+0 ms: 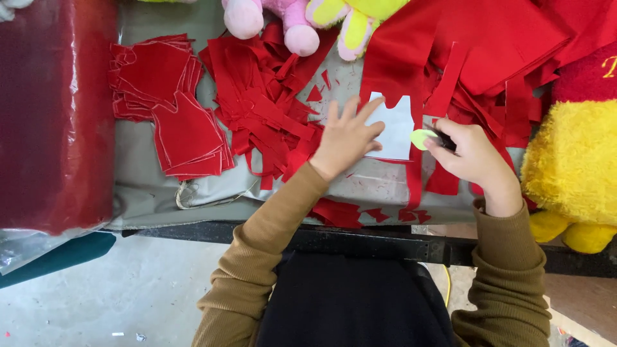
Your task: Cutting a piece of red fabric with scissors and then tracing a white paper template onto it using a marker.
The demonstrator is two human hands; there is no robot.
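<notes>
Pressing a white paper pattern (392, 132) flat onto red fabric (450, 58), the person's left hand (347, 138) lay with fingers spread, fingertips on the pattern's left edge. The right hand (472, 154) had its grip pressed together, pinching a small pale green chalk piece (421, 138) with something dark beside it, touching the pattern's right edge. The pattern sat on the grey table (160, 193) just right of the middle, between the two hands. Its long axis ran toward and away from the person, with the notched, shouldered end pointing away. To trace it well, the flat hand probably needed to keep firm, even pressure so the pattern could not slip, while the chalk hugged the edge. Cut red pieces (186, 132) lay stacked to the left, with loose red scraps (263, 103) in between and a yellow plush toy (572, 167) at the right.
</notes>
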